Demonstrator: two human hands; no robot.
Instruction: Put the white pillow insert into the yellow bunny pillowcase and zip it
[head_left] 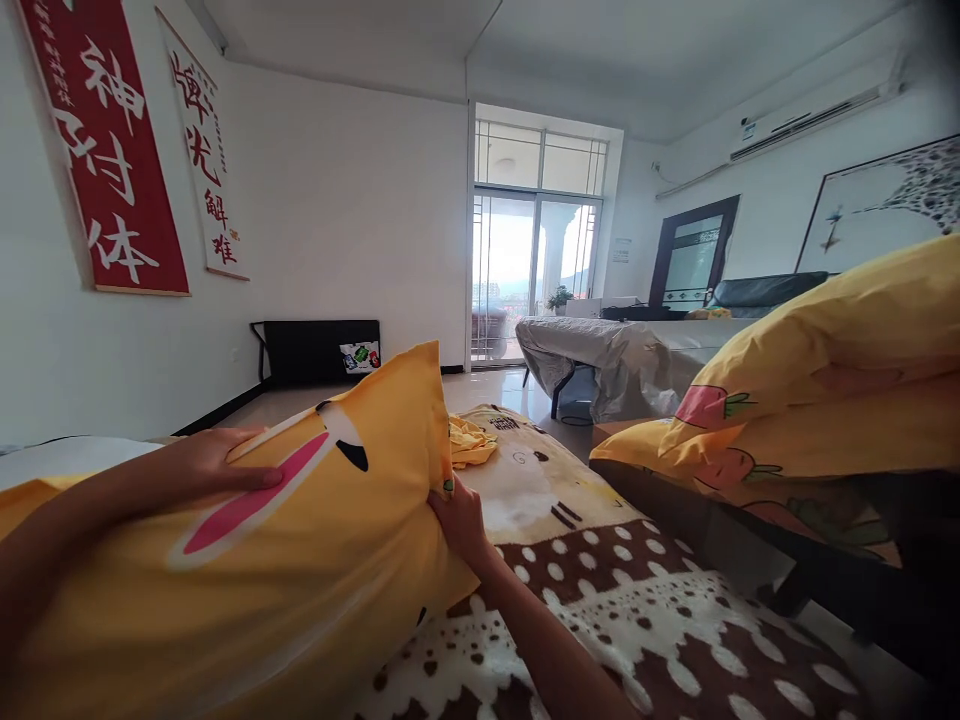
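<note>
A yellow pillow with a printed rabbit ear in pink and white fills the lower left, tilted up in front of me. My left hand grips its upper edge, thumb on the printed front and the other fingers partly hidden. At the right side edge, just below the raised corner, my right hand has its fingers closed on the fabric. Under the pillow lies a brown and cream blanket with dots and a cartoon face. A crumpled yellow cloth rests on the blanket beyond my right hand.
To the right, another yellow pillow with carrot prints rests on a dark piece of furniture. Farther back stands a table under a grey plastic cover. A black folded panel leans by the wall. Glass doors are at the back.
</note>
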